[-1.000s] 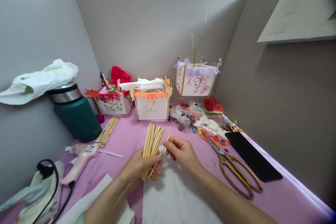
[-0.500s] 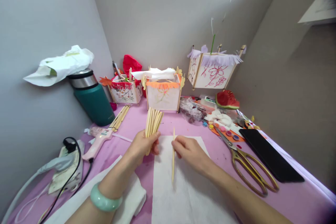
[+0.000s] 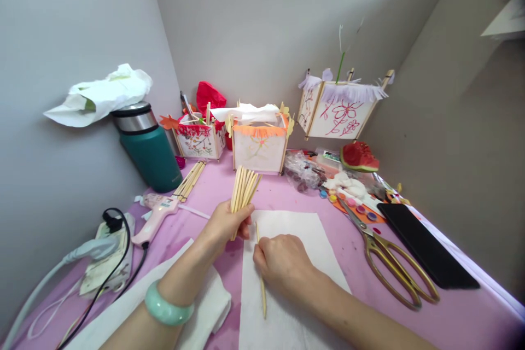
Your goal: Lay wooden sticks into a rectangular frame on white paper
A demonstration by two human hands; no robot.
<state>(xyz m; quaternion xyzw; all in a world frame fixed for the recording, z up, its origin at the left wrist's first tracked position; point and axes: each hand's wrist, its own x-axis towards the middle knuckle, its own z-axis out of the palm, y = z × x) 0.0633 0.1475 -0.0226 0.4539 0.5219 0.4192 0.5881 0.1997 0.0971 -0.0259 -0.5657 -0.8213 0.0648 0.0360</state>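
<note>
A single wooden stick (image 3: 261, 279) lay along the left part of the white paper sheet (image 3: 303, 240), pinched under the right hand (image 3: 281, 265). Just left of the sheet's top corner, the left hand (image 3: 227, 224) clenched a bundle of sticks (image 3: 243, 190), upright and fanned. Gold scissors (image 3: 394, 265) lay right of the sheet, a pink glue gun (image 3: 158, 216) to its left.

Plain grey walls (image 3: 262, 22) met in a corner behind a pink-covered table (image 3: 459, 311), lit softly by daylight from above.
</note>
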